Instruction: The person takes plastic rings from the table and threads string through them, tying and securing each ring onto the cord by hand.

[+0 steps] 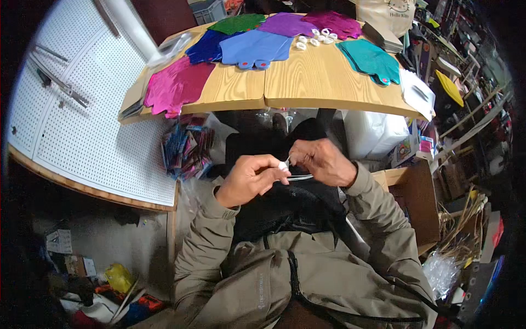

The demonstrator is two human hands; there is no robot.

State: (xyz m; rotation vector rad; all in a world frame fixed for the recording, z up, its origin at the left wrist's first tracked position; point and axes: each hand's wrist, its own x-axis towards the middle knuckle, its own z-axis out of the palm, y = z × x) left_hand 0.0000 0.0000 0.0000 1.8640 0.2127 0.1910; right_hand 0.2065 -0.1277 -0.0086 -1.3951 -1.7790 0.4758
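Note:
Above my lap, my left hand is closed in a pinch on a small white bundle, perhaps a coil of cord. My right hand pinches the thin white cord at its other side. Strands of white cord stretch between the two hands. Fingers hide part of the bundle. On the table lie several similar white coils, well beyond both hands.
The wooden table carries flat shiny pieces in pink, light blue, purple and teal. A white pegboard stands left. An open cardboard box is at right, packets below the table.

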